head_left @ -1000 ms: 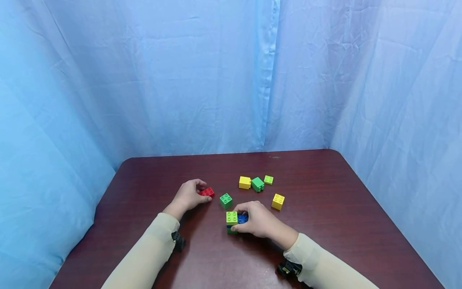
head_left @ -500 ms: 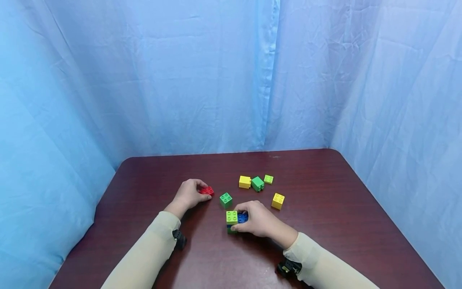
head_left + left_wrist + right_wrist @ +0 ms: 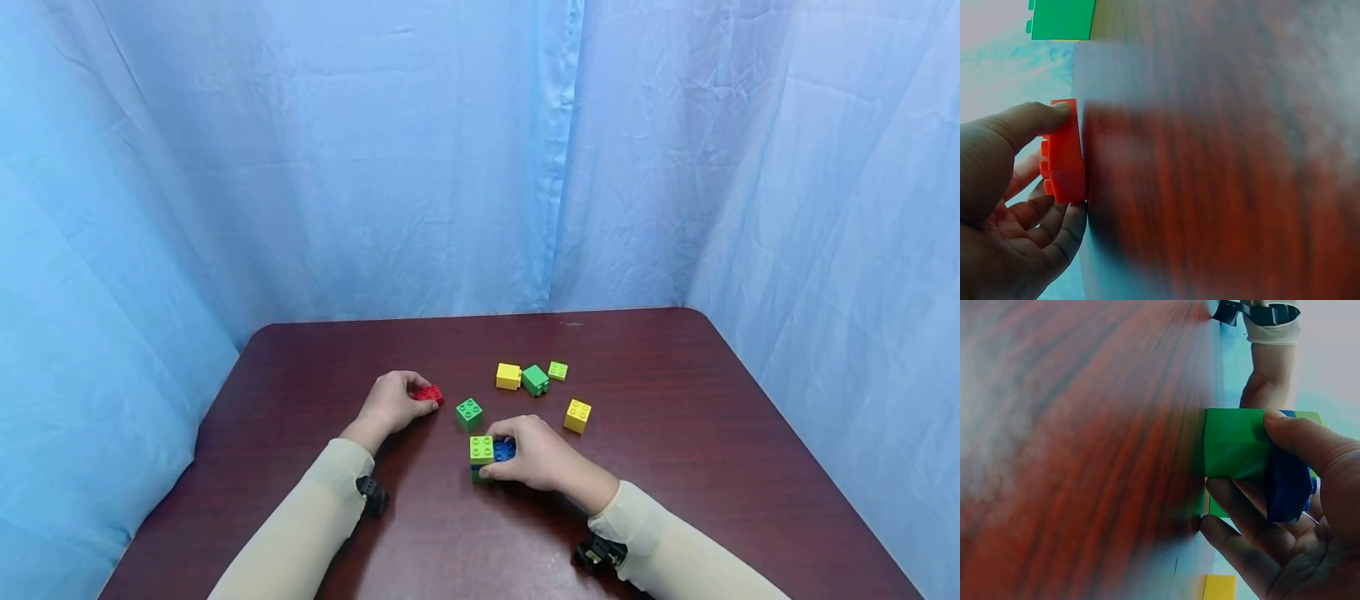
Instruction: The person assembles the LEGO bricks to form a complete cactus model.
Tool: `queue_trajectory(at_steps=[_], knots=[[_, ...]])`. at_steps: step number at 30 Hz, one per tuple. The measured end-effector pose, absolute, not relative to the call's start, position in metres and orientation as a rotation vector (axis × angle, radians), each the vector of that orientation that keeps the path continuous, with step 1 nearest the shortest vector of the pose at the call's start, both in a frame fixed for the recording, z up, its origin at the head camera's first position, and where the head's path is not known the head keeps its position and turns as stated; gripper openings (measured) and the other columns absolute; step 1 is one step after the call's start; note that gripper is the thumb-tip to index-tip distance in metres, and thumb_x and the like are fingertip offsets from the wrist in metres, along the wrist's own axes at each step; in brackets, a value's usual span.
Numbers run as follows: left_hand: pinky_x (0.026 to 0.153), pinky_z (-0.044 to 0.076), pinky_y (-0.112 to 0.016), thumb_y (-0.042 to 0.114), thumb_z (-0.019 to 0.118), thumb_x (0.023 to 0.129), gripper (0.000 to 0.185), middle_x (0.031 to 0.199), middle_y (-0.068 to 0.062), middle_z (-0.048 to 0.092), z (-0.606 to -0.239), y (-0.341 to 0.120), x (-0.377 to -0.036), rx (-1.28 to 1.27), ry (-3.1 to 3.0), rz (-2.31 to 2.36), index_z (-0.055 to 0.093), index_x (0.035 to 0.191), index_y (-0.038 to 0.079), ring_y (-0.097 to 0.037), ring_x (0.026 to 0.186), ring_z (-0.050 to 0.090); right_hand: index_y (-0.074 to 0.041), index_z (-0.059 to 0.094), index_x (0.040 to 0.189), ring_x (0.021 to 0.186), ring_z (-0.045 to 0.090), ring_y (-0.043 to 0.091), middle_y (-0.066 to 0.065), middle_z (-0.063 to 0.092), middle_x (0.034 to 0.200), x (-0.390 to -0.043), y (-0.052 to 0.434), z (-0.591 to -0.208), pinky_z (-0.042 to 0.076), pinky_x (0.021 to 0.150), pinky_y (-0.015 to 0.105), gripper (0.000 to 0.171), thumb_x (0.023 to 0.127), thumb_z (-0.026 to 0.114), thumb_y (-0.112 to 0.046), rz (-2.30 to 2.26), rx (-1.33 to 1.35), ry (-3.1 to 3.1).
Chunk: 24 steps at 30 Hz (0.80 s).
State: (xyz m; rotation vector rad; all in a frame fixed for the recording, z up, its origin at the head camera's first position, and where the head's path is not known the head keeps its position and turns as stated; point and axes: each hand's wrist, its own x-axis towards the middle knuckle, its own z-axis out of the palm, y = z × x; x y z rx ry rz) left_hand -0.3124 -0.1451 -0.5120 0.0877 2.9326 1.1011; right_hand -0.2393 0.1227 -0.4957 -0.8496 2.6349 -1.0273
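Block stack [image 3: 483,457] is sitting lower centre – right hand [image 3: 536,458] gripping it, left hand [image 3: 392,402] pinching the red brick [image 3: 428,394]; a green brick [image 3: 469,414] is lying between them.

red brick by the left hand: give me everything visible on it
The red brick is a small, flat, plastic-looking building brick with round studs on top, thinner than the cube-like bricks nearby. It lies flat on the dark wooden table, studs up, left of the green brick. The left hand holds it: in the left wrist view the thumb presses one end and the curled fingers wrap the other. Nothing is stacked on it.
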Motion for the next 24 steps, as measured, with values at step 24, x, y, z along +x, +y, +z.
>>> queue_trajectory(at_steps=[24], knots=[[0.072, 0.052, -0.032, 0.035, 0.082, 0.077, 0.031, 0.094, 0.005, 0.062, -0.496, -0.144, -0.290, 0.179, 2.917, 1.248, 0.069, 0.103, 0.022, -0.016, 0.083, 0.057, -0.029, 0.063, 0.090, 0.070, 0.057, 0.007, -0.014, 0.062, 0.080, -0.239, 0.125, -0.498, 0.050, 0.059, 0.026, 0.032, 0.074, 0.079, -0.053, -1.040, -0.872, 2.634]])
